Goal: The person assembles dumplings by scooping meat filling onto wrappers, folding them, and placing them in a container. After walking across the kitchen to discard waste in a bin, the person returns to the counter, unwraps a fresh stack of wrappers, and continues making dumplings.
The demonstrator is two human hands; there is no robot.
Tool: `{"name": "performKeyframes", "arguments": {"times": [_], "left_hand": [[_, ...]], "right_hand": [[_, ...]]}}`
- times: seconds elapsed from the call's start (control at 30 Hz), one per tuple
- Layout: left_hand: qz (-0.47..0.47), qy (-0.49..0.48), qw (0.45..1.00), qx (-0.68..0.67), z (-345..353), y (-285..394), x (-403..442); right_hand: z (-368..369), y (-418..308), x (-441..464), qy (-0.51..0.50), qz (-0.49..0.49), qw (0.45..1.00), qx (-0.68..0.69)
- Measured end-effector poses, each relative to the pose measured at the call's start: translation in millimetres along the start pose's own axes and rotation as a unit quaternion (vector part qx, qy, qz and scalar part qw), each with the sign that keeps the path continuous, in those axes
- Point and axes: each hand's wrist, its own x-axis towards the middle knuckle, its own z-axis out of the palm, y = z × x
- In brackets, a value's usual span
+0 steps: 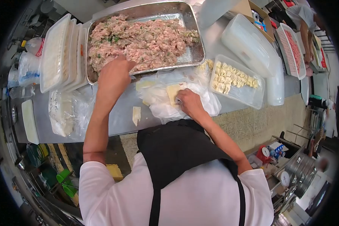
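My left hand [115, 77] is closed around a thin, stick-like metal utensil [145, 61], its far end over the minced meat filling [139, 39]. The filling, pink with green bits, lies in a large metal tray [143, 70]. My right hand [191, 102] has its fingers curled at a pale yellow square dumpling wrapper [172, 93], which lies over crumpled white plastic [160, 103]. The fingers hide part of the wrapper. To the right of this hand, a clear plastic container [237, 96] holds rows of folded dumplings [229, 75].
Stacked lidded containers [56, 56] stand left of the tray, above a plastic bag [64, 113]. A loose wrapper strip [136, 115] lies near the table edge. Empty clear containers [248, 39] lean at the right. Another person's arm [306, 37] is beside a white basket [286, 49] of red-pink meat.
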Motion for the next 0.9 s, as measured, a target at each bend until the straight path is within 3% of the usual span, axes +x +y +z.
{"name": "performKeyframes", "arguments": {"times": [0.07, 0.2, 0.3, 0.37, 0.4, 0.47, 0.53, 0.6, 0.63, 0.67, 0.7, 0.73, 0.77, 0.8, 0.83, 0.87, 0.9], "left_hand": [[-0.019, -0.07, 0.996, 0.045, 21, -1, 16], [0.039, -0.087, 0.994, 0.048, 41, -11, 25], [0.061, -0.117, 0.991, -0.019, 29, -22, 32], [0.094, -0.095, 0.984, -0.121, 25, -32, 36], [0.095, -0.096, 0.983, -0.121, 25, -31, 37], [0.013, -0.043, 0.998, -0.05, 28, -24, 38], [-0.009, -0.063, 0.997, -0.043, 41, -14, 38], [-0.029, -0.078, 0.996, -0.033, 55, -15, 39], [0.026, -0.092, 0.994, -0.048, 61, -18, 39], [0.081, -0.105, 0.989, -0.063, 65, -23, 39], [0.083, -0.103, 0.989, -0.063, 61, -28, 41], [0.114, -0.099, 0.977, -0.151, 57, -34, 43], [0.144, -0.095, 0.956, -0.238, 54, -38, 45], [0.148, -0.094, 0.956, -0.237, 46, -35, 44], [0.07, -0.142, 0.936, -0.313, 34, -28, 39], [-0.009, -0.191, 0.903, -0.385, 22, -20, 33], [-0.013, -0.19, 0.88, -0.435, 12, -9, 27]], "right_hand": [[-1, 1, 0, -0.012, 0.007, 1.0, 0.01], [-5, 4, -2, -0.004, 0.059, 0.997, 0.041], [-18, 12, -4, 0.029, 0.108, 0.982, 0.153], [-30, 15, -6, 0.067, 0.107, 0.931, 0.344], [-37, 15, -7, 0.068, 0.108, 0.93, 0.344], [-53, 16, -13, 0.072, 0.181, 0.835, 0.515], [-60, 26, -21, 0.001, 0.276, 0.793, 0.544], [-53, 28, -24, 0.103, 0.159, 0.605, 0.774], [-53, 29, -24, 0.101, 0.139, 0.508, 0.844], [-53, 31, -24, 0.103, 0.138, 0.509, 0.843], [-57, 26, -19, 0.096, 0.107, 0.446, 0.884], [-59, 22, -14, 0.088, 0.075, 0.379, 0.918], [-53, 23, -11, 0.089, 0.073, 0.381, 0.918], [-43, 26, -7, 0.123, 0.098, 0.44, 0.884], [-40, 22, -1, 0.158, 0.122, 0.497, 0.845], [-39, 19, 5, 0.165, 0.122, 0.497, 0.843], [-48, 6, 16, 0.179, 0.147, 0.488, 0.842]]}}
